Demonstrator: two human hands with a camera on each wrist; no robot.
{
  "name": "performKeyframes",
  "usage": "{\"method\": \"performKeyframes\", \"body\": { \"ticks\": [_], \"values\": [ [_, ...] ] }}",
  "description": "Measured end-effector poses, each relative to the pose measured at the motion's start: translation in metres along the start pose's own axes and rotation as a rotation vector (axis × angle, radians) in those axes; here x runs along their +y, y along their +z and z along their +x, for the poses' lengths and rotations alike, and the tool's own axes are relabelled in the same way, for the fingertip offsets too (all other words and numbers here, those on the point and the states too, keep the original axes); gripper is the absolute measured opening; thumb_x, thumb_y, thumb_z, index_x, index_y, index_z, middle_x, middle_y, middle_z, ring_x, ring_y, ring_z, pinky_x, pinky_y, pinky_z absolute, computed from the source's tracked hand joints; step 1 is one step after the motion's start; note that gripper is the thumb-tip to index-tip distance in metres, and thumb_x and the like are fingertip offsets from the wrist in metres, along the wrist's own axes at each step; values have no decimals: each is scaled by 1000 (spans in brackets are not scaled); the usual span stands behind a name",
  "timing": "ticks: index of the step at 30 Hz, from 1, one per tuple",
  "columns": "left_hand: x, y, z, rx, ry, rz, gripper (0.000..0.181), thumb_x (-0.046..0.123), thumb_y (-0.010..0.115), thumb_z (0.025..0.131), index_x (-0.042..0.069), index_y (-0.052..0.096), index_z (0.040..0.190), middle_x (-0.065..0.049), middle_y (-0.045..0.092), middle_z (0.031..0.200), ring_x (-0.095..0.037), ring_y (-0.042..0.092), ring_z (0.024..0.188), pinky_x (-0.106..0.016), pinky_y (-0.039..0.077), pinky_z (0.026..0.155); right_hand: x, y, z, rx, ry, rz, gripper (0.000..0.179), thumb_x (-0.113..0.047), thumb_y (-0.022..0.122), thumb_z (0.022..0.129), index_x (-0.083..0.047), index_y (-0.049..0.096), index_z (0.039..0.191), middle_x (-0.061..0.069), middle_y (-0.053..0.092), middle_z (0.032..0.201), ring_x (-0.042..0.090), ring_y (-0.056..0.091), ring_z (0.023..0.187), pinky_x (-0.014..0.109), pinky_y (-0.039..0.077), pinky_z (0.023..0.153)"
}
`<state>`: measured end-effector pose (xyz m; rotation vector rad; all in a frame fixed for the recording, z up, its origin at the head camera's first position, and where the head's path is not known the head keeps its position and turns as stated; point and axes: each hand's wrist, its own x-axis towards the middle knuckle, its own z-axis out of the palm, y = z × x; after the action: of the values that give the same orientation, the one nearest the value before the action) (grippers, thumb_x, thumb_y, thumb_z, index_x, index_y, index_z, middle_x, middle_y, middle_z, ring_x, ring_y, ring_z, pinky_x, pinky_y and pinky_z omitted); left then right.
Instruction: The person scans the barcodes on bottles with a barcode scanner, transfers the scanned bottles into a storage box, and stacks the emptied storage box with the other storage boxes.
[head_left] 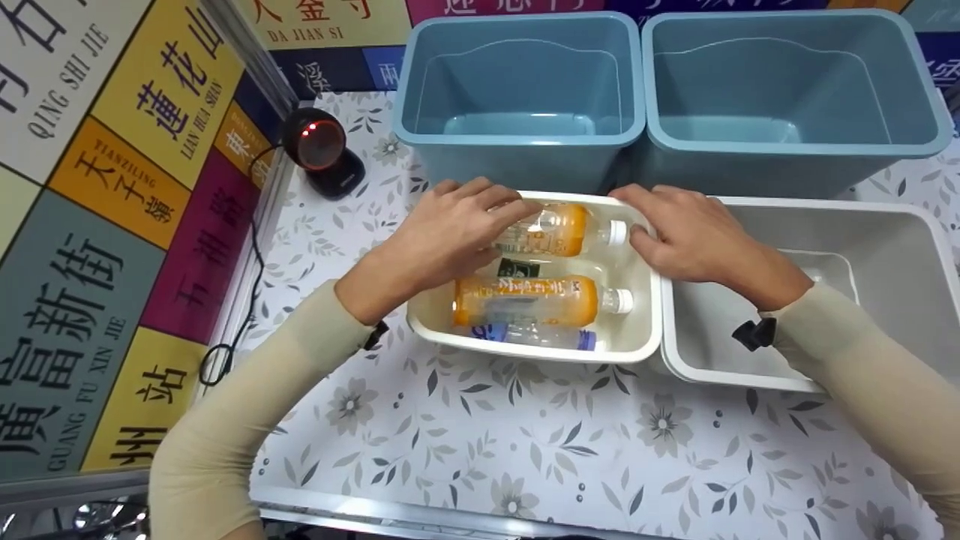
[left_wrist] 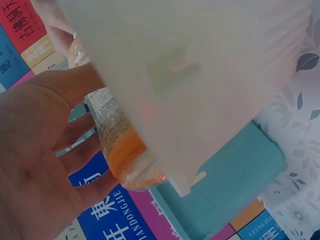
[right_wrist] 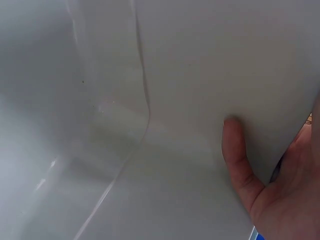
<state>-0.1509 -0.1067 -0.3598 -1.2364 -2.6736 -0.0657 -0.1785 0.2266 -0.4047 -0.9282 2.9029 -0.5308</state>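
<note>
Three clear plastic bottles lie in the left white bin. My left hand [head_left: 461, 229] grips the far bottle [head_left: 559, 229], which has an orange label, near its left end, with thumb and fingers on opposite sides. In the left wrist view, that bottle [left_wrist: 122, 145] shows between the fingers and the bin's pale wall. A second orange-labelled bottle [head_left: 525, 301] and a purple-capped bottle [head_left: 536, 337] lie nearer me. My right hand [head_left: 686, 232] holds the white bin [head_left: 652, 330] at its far right corner, close to a white cap. In the right wrist view, the thumb [right_wrist: 237, 150] lies against a pale wall.
A larger grey-white bin [head_left: 934, 232] stands against the right side. Two blue bins, one on the left [head_left: 521, 141] and one on the right [head_left: 795, 148], stand behind. A black scanner [head_left: 326, 154] with red lights stands at the left, its cable running along the wall.
</note>
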Motion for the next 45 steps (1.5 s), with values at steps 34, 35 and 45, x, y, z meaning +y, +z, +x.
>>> {"method": "performKeyframes", "body": {
  "ticks": [34, 35, 45],
  "values": [
    [-20, -28, -8, 146, -103, 8, 71, 16, 79, 84, 29, 49, 147, -1, 61, 139, -25, 57, 126, -50, 52, 98, 1, -1, 0, -2, 12, -7, 48, -20, 53, 92, -23, 54, 140, 10, 68, 105, 30, 62, 91, 53, 49, 70],
    [-20, -28, -9, 148, -107, 9, 71, 16, 79, 84, 28, 49, 147, -2, 61, 140, -25, 57, 126, -50, 52, 98, 1, -1, 0, 0, 13, -9, 48, -21, 54, 92, -24, 54, 139, 10, 68, 104, 29, 62, 90, 52, 48, 69],
    [-30, -28, -17, 150, -168, -19, 68, 17, 80, 85, 26, 51, 145, -4, 60, 139, -26, 56, 128, -53, 51, 96, 0, 0, 1, -4, 12, 2, 48, -21, 54, 92, -26, 54, 139, 9, 68, 105, 29, 62, 92, 53, 48, 70]
  ]
}}
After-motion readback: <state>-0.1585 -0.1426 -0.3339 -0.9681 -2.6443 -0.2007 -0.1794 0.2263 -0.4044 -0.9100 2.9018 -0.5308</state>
